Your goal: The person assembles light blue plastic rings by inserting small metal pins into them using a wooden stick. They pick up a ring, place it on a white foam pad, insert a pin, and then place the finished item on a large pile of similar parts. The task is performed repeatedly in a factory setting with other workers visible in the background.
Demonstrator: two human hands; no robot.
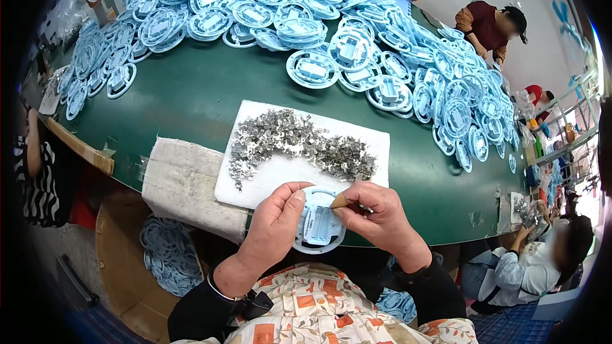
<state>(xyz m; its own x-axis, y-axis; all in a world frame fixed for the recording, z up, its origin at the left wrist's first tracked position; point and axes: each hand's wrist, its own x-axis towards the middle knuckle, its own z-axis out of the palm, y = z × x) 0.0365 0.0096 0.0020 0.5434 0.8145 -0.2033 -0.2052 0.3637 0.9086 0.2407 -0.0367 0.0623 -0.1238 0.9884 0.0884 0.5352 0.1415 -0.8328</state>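
My left hand [271,224] is closed on the left rim of a light blue round plastic part [320,224], thumb on top. The part has a ring-shaped edge and a raised rectangular middle with a slot. At its upper right edge my right hand [384,222] pinches with thumb and forefinger. Something brownish shows at those fingertips; whether it is a finger covering or a held piece I cannot tell. Just beyond my hands, a heap of small silvery metal clips [290,137] lies on a white foam board [271,186].
A large pile of similar blue parts [255,16] covers the far side of the green table [191,83]. A grey-white cloth [182,172] hangs over the near edge. Below left stands a cardboard box [118,267] holding blue rings. Co-workers sit around the table.
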